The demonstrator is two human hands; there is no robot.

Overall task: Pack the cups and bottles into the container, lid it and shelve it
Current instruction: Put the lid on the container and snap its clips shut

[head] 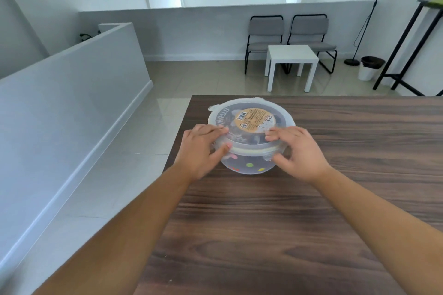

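Your forearms reach in over the dark wood counter (263,235). Your left hand (201,151) and right hand (302,151) both grasp the near edge of the lid (221,116). The fingers (214,130) lie across its top and each thumb is tucked under the rim, so you are pinching the lid down onto the container (249,166).

The container stands upright on the counter, close to its left edge and towards the far end. Through the cloudy wall only blurred shapes and a few coloured spots show, so the cups and bottles seem to be packed, though I cannot tell them apart.

The step in hand is seating the lid. Squeeze the rim where you hold it, then walk both hands outwards round the circle to the far tabs, pressing down as you go rather than pushing forward. With the counter's edge so near on the left, keep the force vertical so the container does not slide. Check that the seam closes evenly all round before you lift.

Beyond the counter stand a white side table (292,55) and two grey chairs (266,29).
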